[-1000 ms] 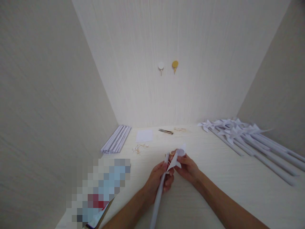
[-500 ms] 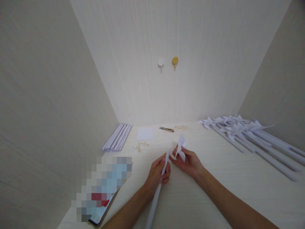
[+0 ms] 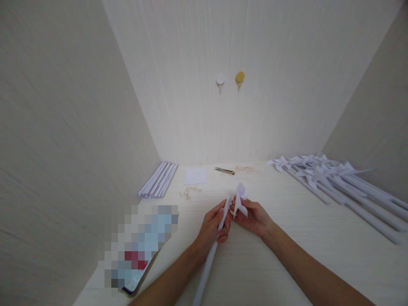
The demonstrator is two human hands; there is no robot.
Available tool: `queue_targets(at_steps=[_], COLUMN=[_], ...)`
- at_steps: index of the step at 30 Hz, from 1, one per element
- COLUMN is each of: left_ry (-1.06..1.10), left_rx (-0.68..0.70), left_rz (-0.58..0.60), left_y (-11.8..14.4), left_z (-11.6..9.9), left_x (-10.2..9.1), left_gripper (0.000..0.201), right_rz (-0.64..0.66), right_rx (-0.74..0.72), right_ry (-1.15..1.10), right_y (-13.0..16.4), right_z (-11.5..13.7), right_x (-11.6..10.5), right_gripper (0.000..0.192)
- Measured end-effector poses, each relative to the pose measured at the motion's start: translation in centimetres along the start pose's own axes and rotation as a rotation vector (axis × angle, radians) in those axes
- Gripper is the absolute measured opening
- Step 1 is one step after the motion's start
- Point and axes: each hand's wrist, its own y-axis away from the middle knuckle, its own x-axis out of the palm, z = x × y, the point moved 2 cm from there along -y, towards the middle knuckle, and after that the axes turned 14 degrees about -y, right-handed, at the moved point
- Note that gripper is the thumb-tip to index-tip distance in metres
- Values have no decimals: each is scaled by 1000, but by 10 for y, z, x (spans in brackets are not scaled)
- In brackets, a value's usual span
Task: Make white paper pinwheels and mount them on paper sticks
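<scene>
The paper pinwheel [image 3: 238, 204] sits pinched in the right hand [image 3: 255, 217].

matt ppr stick [image 3: 207, 263], smooth ppr pinwheel [image 3: 241, 191]

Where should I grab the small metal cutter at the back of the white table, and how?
I'd pinch the small, slim metal cutter by its tan right-hand end, probably coming from the right: it lies flat, and its dark, pointed end aims left.
</scene>
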Motion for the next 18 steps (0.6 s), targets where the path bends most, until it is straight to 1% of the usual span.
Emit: queue_targets(at_steps=[8,15,18], left_ry=[26,12,15], left_rx=[-9,-25,-27], left_rz=[-16,-11,-10], left_y=[1,0,0], left_z=[-1,0,1], left_x=[0,-1,-1], left_gripper=[51,53,54], right_rz=[-1,-17,-17], right_rx=[-28,-51,-81], right_ry=[31,45,58], right_y=[0,0,-1], right_z=[1,1,1], right_x=[1,-1,0], right_gripper=[14,10,12])
